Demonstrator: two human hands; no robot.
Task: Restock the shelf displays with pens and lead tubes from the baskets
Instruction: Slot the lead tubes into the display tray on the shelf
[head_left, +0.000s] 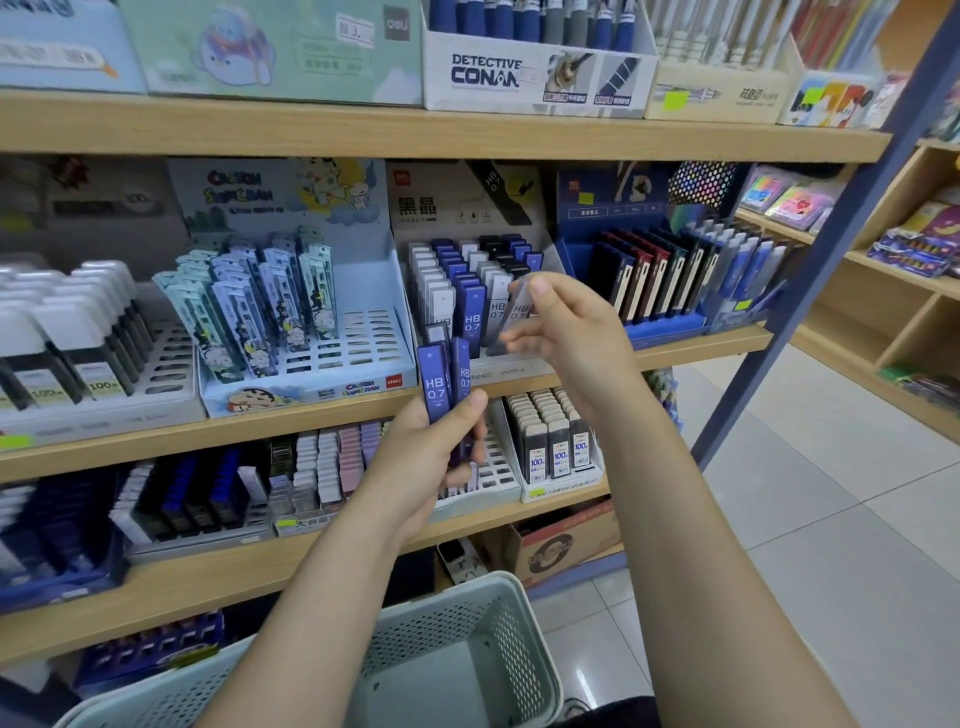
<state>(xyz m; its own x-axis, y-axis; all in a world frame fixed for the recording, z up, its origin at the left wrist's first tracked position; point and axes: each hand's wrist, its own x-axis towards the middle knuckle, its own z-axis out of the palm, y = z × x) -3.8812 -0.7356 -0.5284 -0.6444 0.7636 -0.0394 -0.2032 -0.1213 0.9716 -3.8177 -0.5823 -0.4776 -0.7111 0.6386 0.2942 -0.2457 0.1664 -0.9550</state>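
My left hand grips a small bundle of blue HB 0.7 lead tubes, upright, in front of the middle shelf edge. My right hand pinches a single grey, see-through lead tube between thumb and fingers, just in front of the lead tube display box on the middle shelf. That box holds rows of grey, blue and black tubes. A pale green perforated basket sits below my forearms; the part of its inside that shows holds nothing.
Left of the display stands a cartoon-printed refill display with open slots at its front. A blue box of dark cases is on its right. Shelves above and below carry more stationery. A cardboard box is on the floor.
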